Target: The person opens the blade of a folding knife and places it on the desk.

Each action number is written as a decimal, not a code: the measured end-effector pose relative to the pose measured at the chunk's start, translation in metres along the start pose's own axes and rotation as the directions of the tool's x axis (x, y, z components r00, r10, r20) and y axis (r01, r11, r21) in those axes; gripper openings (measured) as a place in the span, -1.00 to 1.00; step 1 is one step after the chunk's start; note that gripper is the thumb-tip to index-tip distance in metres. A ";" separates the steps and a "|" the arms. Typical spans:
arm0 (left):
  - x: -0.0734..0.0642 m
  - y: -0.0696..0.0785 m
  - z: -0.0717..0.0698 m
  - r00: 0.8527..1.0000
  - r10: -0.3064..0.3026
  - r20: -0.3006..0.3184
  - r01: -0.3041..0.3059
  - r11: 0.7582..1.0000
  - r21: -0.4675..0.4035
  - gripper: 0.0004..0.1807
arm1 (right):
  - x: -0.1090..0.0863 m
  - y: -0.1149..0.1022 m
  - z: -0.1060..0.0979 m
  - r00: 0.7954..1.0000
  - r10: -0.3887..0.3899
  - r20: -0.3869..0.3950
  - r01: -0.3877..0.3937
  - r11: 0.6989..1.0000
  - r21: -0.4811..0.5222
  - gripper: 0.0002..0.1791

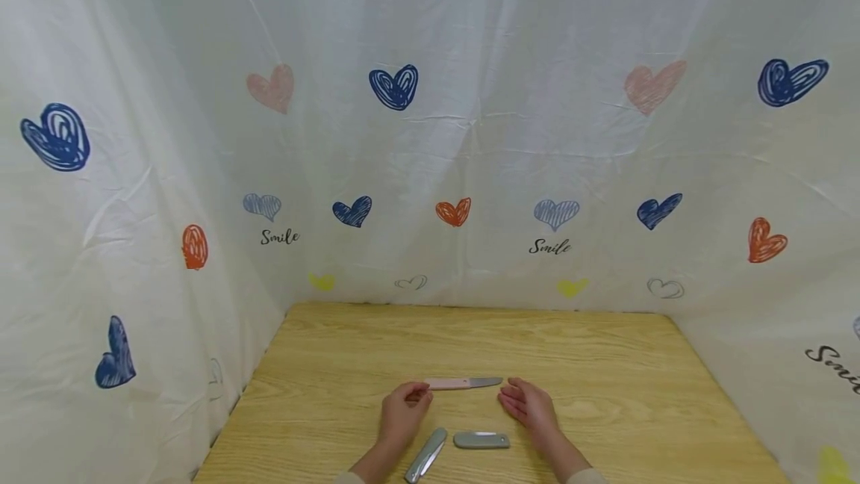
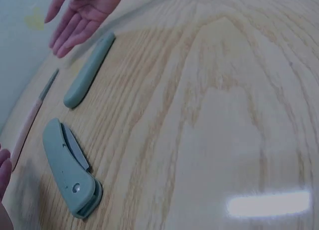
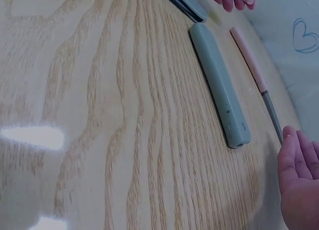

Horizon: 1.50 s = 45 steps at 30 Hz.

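A pink-handled folding knife (image 1: 449,384), blade extended to the right, lies on the wooden table. My left hand (image 1: 404,411) is at its handle end, fingers loosely bent; a small gap shows between them in the right wrist view. Beside the blade tip is my right hand (image 1: 531,405), its palm turned inward and fingers relaxed, holding nothing. Nearer to me, a green folding knife (image 2: 70,165) lies slanted, with its blade partly out of the handle. To its right a second green folding knife (image 3: 219,85) lies crosswise, its blade folded along the handle.
The wood-grain table (image 1: 605,364) reaches back to a white curtain (image 1: 470,155) printed with hearts and "Smile". The curtain also hangs along both sides. Bright light reflections (image 2: 269,204) show on the tabletop.
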State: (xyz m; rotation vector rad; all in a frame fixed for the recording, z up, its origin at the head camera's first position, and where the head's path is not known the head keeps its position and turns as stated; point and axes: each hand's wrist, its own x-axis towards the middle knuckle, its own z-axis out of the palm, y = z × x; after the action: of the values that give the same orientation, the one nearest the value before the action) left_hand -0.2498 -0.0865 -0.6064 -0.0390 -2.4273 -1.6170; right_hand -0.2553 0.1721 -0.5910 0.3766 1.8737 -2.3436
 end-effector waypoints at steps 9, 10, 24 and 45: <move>-0.020 0.002 -0.017 0.942 0.252 0.221 -0.277 0.956 0.092 -0.85 | -0.011 0.000 -0.002 0.983 -0.084 0.166 0.114 0.977 -0.181 -0.57; -0.022 0.003 -0.019 0.935 0.265 0.237 -0.293 0.951 0.094 -0.84 | -0.013 0.000 -0.003 0.977 -0.090 0.192 0.129 0.971 -0.200 -0.56; -0.034 0.005 -0.018 0.858 0.272 0.436 -0.373 0.914 0.163 -0.65 | -0.021 0.011 -0.013 0.925 -0.177 0.338 0.297 0.889 -0.348 -0.59; -0.027 0.009 0.004 0.827 0.155 0.540 -0.313 0.926 0.213 -0.55 | -0.034 0.017 -0.020 0.876 -0.060 0.478 0.360 0.741 -0.567 -0.59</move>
State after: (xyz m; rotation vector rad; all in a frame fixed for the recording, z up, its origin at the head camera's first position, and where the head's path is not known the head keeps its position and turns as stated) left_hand -0.2233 -0.0768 -0.6053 -0.7928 -2.8791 -1.2307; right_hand -0.2161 0.1854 -0.6025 -0.4305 2.3832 -1.5148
